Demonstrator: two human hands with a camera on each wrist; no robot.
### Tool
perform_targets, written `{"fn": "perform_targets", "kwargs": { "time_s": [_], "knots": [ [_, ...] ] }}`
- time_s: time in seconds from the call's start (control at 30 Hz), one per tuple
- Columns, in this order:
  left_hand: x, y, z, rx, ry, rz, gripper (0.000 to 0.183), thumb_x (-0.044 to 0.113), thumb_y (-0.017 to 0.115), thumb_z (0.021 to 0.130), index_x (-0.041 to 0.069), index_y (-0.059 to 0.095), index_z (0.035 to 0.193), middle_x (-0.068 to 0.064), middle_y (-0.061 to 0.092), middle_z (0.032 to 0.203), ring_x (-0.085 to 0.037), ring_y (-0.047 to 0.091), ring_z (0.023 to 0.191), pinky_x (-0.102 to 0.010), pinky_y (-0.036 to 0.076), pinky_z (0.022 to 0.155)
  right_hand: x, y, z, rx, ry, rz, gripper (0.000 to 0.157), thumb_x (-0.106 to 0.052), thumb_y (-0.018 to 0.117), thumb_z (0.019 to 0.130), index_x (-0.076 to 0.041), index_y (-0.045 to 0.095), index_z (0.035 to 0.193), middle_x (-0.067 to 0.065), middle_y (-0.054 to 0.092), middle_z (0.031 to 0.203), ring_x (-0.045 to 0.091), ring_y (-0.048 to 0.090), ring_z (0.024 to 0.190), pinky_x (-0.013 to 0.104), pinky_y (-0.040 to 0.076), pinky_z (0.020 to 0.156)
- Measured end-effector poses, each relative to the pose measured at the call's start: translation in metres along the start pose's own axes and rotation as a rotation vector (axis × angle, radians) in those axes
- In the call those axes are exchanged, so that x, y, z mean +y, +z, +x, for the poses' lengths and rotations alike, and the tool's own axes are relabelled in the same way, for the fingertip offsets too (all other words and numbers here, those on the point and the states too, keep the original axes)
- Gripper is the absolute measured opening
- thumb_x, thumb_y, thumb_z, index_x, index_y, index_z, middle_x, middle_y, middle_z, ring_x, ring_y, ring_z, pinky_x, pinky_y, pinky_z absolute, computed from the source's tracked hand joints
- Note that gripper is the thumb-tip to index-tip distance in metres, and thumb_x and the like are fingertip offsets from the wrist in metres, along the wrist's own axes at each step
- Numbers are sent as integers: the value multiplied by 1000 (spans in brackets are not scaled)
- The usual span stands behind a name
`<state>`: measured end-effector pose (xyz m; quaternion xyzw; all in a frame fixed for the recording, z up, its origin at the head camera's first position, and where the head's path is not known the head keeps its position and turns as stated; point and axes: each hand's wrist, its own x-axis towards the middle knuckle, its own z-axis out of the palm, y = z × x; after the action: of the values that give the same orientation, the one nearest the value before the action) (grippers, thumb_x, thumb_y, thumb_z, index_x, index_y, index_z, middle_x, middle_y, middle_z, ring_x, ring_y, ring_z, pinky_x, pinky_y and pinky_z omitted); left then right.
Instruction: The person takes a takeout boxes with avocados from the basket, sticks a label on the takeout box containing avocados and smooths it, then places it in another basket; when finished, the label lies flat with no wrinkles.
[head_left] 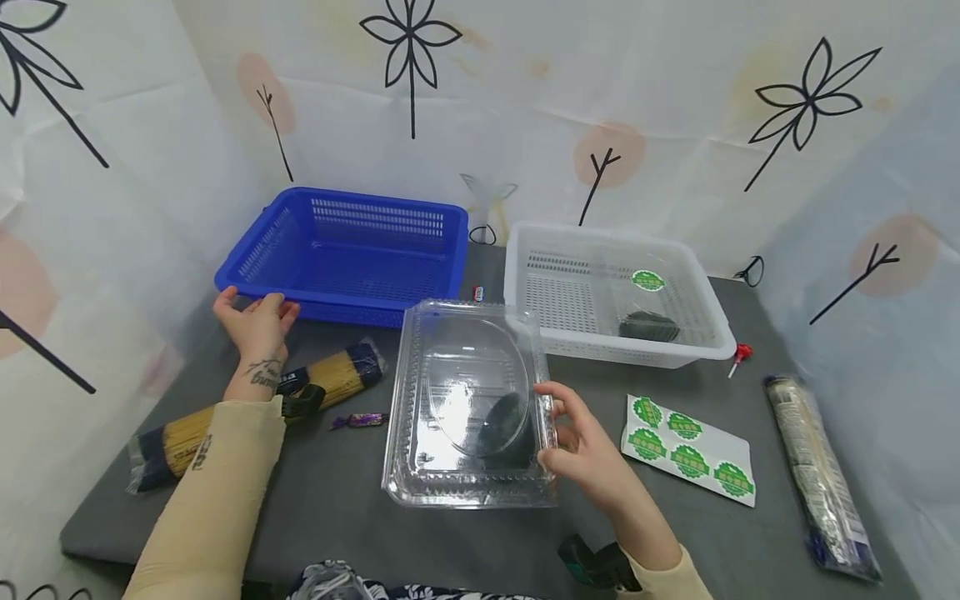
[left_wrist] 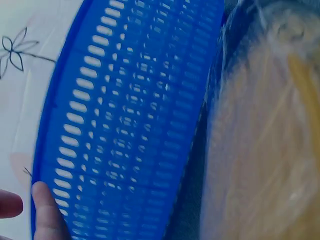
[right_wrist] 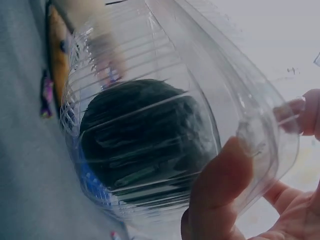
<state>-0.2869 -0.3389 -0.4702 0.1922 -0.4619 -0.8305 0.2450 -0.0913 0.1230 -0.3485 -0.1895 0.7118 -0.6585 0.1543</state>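
My right hand (head_left: 585,450) grips the right edge of a clear plastic clamshell container (head_left: 450,475), which is held above the table with its lid on. In the right wrist view a dark green, rounded thing (right_wrist: 145,142) shows through its ribbed wall; its kind is unclear. My left hand (head_left: 258,333) is at the front left rim of a blue plastic basket (head_left: 352,312). One finger (left_wrist: 46,207) touches the rim in the left wrist view, and another fingertip stands apart from it. Below that hand lies a pack of spaghetti (head_left: 341,379).
A white basket (head_left: 622,346) holds a clear container with a green sticker (head_left: 648,280) and something dark green. On the grey table (head_left: 480,542) lie a sticker sheet (head_left: 738,450), a long wrapped pack (head_left: 821,475), a purple-wrapped sweet (head_left: 360,421) and a small red-headed item (head_left: 741,354). Patterned cloth surrounds the table.
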Motion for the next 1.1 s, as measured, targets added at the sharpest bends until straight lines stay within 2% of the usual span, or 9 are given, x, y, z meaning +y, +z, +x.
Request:
{"fn": "perform_targets", "kwargs": {
  "time_s": [0.13, 0.23, 0.33, 0.43, 0.5, 0.57, 0.67, 0.9, 1.1],
  "knots": [
    [37, 34, -69, 6, -65, 121, 65, 14, 66, 76, 31, 19, 118, -1, 32, 101, -15, 50, 71, -33, 51, 72, 13, -5, -18, 13, 27, 34, 65, 11, 48, 71, -7, 24, 129, 16, 20, 98, 7, 43, 62, 27, 44, 42],
    [58, 63, -134, -89, -38, 295, 50, 10, 57, 83, 19, 24, 119, -1, 35, 95, -12, 46, 68, -26, 51, 62, 23, -7, -26, 27, 48, 42, 65, 12, 47, 71, -6, 23, 128, 16, 20, 97, 6, 42, 61, 25, 42, 43],
    [54, 72, -179, -383, -4, 512, 49, 10, 55, 84, 10, 26, 124, -7, 41, 99, -11, 51, 71, -27, 51, 60, 31, -10, -30, 48, 78, 50, 65, 13, 46, 70, -6, 24, 128, 15, 20, 96, 5, 41, 59, 24, 41, 43],
    [44, 74, -214, -729, -96, 673, 55, 15, 56, 85, 11, 24, 130, -18, 38, 113, -20, 54, 82, -33, 52, 64, 38, -12, -32, 74, 117, 57, 65, 13, 47, 71, -7, 24, 129, 15, 21, 95, 5, 40, 58, 23, 41, 42],
    [37, 73, -233, -902, -174, 730, 59, 20, 57, 84, 17, 24, 133, -23, 32, 121, -27, 55, 86, -37, 51, 66, 42, -13, -33, 91, 146, 43, 66, 12, 48, 72, -9, 24, 130, 15, 22, 96, 6, 41, 57, 23, 41, 42],
    [30, 73, -248, -1009, -231, 764, 63, 24, 59, 83, 21, 23, 134, -23, 28, 127, -31, 54, 88, -38, 51, 64, 45, -14, -32, 111, 175, 18, 67, 11, 49, 72, -10, 24, 130, 15, 23, 96, 6, 41, 56, 23, 42, 43],
    [21, 74, -263, -1078, -259, 772, 67, 25, 63, 80, 23, 25, 135, -21, 25, 131, -27, 57, 84, -38, 51, 60, 48, -14, -31, 135, 201, -8, 68, 11, 50, 72, -11, 26, 131, 15, 25, 97, 7, 42, 56, 24, 43, 43],
    [6, 72, -274, -1058, -271, 747, 71, 18, 67, 77, 21, 26, 135, -21, 27, 130, -22, 58, 66, -37, 50, 55, 52, -15, -29, 149, 216, -24, 68, 10, 50, 72, -13, 27, 132, 14, 24, 101, 7, 40, 55, 26, 44, 44],
    [3, 71, -275, -1045, -275, 711, 70, 16, 66, 77, 19, 27, 135, -21, 30, 125, -20, 57, 65, -36, 50, 53, 53, -16, -28, 140, 222, -28, 70, 9, 50, 73, -17, 25, 133, 15, 24, 101, 8, 42, 58, 25, 43, 45]
  ]
}}
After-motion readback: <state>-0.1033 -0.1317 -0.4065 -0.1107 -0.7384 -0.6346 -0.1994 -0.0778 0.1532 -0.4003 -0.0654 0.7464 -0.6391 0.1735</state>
